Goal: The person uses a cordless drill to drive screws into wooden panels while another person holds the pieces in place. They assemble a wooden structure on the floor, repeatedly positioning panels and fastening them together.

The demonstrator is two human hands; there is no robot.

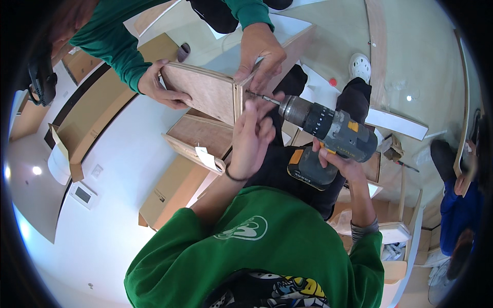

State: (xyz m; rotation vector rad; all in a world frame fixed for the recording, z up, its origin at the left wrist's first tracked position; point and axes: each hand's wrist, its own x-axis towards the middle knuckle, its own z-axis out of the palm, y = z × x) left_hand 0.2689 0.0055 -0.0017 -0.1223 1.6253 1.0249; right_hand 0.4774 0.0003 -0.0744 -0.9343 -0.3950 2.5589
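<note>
My right hand (336, 159) is wrapped round the handle of a grey and black cordless drill (334, 126) with yellow switches. Its thin bit (267, 99) points left and meets the edge of a wooden panel near a box corner. My left hand (251, 138) is held up beside the bit, fingers apart and partly bent, the fingertips close to the bit and the corner. The plywood box (200, 92) is tilted up before me. Another person's hands, in green sleeves, steady it: one hand (164, 87) on its left panel, the other (262, 54) on top of the corner.
Below the box lies an open wooden drawer (197, 136) with a white paper on it. Cardboard boxes (169, 192) lean at the left. Right of me, a white board (398, 123) and a long wooden strip (377, 51) lie on the floor. A person in blue is at the far right.
</note>
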